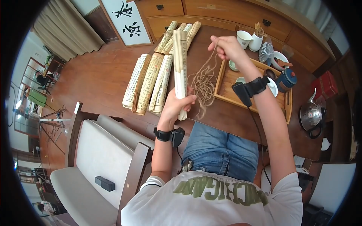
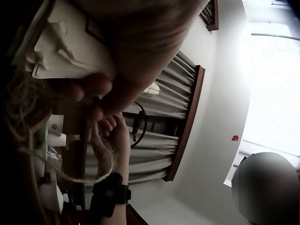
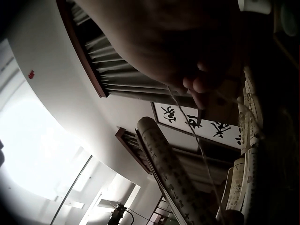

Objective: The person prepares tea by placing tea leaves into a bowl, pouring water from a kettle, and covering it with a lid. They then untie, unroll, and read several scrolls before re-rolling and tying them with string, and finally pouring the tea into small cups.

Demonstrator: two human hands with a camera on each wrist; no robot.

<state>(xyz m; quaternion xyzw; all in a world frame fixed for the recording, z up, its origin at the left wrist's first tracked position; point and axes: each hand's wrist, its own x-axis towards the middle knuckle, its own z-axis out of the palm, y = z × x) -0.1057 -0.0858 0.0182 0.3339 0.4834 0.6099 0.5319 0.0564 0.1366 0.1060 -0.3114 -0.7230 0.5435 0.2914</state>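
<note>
Holding a long paper roll (image 1: pixel 180 56) nearly upright, the left hand (image 1: pixel 174 107) has its fingers and thumb clamped round the low end, above the near side of the brown bench (image 1: pixel 230 115). The right hand (image 1: pixel 229 46) is up and to the right, with its thumb and finger pinched together on a thin brown string (image 1: pixel 205 84). The string hangs down from there into a messy heap between the roll and the wooden tray (image 1: pixel 226 88). To the left of the held roll, more rolls with small black writing (image 1: pixel 149 83) lie side by side, and another bunch (image 1: pixel 166 39) lies just behind them. The heap sits right up by the tray, so loose loops crowd that spot. The right arm reaches across the tray and hides part of it; a little green cup (image 1: pixel 233 65) shows inside. Past the arm stand a white cup (image 1: pixel 244 38), a white pot with sticks in it (image 1: pixel 256 42), a crinkly clear bag (image 1: pixel 266 52) and a blue pot (image 1: pixel 287 78). A shiny kettle (image 1: pixel 312 114) is farther right, near a red box (image 1: pixel 323 86). Drawers (image 1: pixel 226 15) stand behind the bench.
</note>
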